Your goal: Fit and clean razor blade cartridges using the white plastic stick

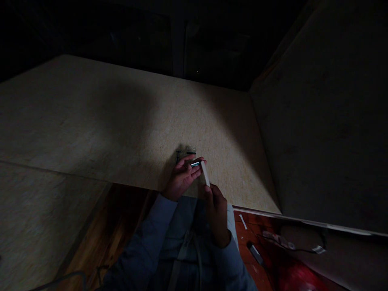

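Observation:
My left hand (182,178) is closed around a small shiny metal piece (195,164) held over the front edge of a large pale chipboard panel (121,121). My right hand (216,210) pinches a thin white strip (205,173) whose upper end meets the metal piece. Just beyond the hands a few small dark parts (185,152) lie on the panel. The scene is dim and the small items are hard to make out.
Another board (321,141) stands upright along the right. A second pale panel (39,218) lies at the lower left. On the reddish floor at the lower right lie a white strip (243,221), a dark tool (255,252) and a cable (291,242).

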`<state>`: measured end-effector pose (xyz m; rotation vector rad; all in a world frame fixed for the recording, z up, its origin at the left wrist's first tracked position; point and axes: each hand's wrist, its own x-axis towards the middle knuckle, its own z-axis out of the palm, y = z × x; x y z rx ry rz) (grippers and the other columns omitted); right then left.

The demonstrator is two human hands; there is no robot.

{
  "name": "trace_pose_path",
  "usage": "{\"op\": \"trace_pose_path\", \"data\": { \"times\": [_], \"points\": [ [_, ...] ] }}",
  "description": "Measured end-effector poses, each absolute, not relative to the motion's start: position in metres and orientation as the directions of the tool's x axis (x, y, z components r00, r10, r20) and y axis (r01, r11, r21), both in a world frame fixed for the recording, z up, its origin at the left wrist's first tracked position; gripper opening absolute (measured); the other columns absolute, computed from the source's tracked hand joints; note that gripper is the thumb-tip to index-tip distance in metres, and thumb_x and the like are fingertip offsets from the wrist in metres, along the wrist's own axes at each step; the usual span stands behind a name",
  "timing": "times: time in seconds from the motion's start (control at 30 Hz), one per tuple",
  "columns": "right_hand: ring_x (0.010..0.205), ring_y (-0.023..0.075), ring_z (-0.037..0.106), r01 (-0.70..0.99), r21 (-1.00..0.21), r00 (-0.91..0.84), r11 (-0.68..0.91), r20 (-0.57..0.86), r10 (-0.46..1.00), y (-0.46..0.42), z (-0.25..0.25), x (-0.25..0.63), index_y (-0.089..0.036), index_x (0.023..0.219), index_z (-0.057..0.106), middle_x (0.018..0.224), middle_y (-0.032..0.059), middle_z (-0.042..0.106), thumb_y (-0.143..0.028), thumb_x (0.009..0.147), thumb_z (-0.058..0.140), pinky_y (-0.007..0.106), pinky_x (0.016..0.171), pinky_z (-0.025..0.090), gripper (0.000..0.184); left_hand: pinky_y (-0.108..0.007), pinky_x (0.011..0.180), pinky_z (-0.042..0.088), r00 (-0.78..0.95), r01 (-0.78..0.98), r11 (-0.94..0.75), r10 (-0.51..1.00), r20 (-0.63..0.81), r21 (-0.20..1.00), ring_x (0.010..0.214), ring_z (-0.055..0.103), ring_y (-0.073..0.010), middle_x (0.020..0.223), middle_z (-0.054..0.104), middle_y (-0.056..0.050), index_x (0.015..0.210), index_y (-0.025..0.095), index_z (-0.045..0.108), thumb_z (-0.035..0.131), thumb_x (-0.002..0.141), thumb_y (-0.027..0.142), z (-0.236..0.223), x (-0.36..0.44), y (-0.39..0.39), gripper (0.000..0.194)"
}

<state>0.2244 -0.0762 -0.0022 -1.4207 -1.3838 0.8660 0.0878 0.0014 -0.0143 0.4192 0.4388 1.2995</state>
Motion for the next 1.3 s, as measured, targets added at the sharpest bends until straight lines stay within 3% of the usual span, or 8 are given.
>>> {"op": "trace_pose_path", "data": {
  "times": [0.33,0.63,0.87,1.13,1.3],
  "points": [
    [0.061,0.0144,0.049,0.28,-0.957,0.052,0.072,0.09,0.995,-0.079,-0.002,0.219,-0.015,0.094,0.063,0.072,-0.0002,0.057,-0.042,0.109,0.044,0.025,0.055,0.034,0.036,-0.054,0.118,0.036,0.215,-0.811,0.205,0.975,-0.047,0.548,0.12,0.064,-0.0306,0.126,0.067,-0.016,0.119,0.016,0.059,0.085,0.079,0.023,-0.017,0.091,0.001,0.048],
    [0.073,0.0158,0.054,0.202,-0.977,-0.002,0.062,0.063,0.998,-0.082,-0.002,0.213,-0.016,0.096,0.064,0.082,0.002,0.062,-0.044,0.109,0.044,0.025,0.066,0.039,0.037,-0.053,0.118,0.037,0.195,-0.821,0.201,0.978,-0.068,0.534,0.12,0.064,-0.0297,0.124,0.068,-0.015,0.117,0.016,0.06,0.084,0.079,0.021,-0.016,0.091,0.001,0.045],
    [0.063,0.0152,0.041,0.107,-0.994,0.079,-0.007,0.001,0.997,-0.076,-0.003,0.221,-0.016,0.082,0.059,0.069,0.0004,0.047,-0.055,0.104,0.05,0.025,0.056,0.031,0.046,-0.054,0.115,0.04,0.211,-0.811,0.222,0.974,-0.083,0.542,0.12,0.064,-0.0326,0.124,0.067,-0.017,0.12,0.016,0.059,0.088,0.076,0.027,-0.019,0.09,0.0,0.054],
    [0.058,0.0124,0.033,-0.151,-0.973,0.024,-0.173,-0.178,0.984,-0.079,-0.012,0.219,-0.014,0.093,0.063,0.067,-0.0014,0.041,-0.068,0.097,0.059,0.023,0.053,0.028,0.054,-0.055,0.116,0.039,0.209,-0.781,0.226,0.973,-0.097,0.582,0.124,0.061,-0.0349,0.124,0.067,-0.018,0.122,0.015,0.057,0.088,0.076,0.029,-0.018,0.09,-0.002,0.057],
    [0.056,0.0119,0.032,-0.167,-0.967,-0.026,-0.193,-0.191,0.981,-0.078,-0.016,0.218,-0.014,0.094,0.064,0.066,-0.0019,0.04,-0.069,0.096,0.06,0.023,0.052,0.026,0.056,-0.054,0.116,0.039,0.241,-0.768,0.25,0.966,-0.095,0.589,0.123,0.062,-0.0337,0.123,0.067,-0.017,0.121,0.016,0.056,0.085,0.079,0.028,-0.018,0.09,-0.002,0.053]
  ]
}}
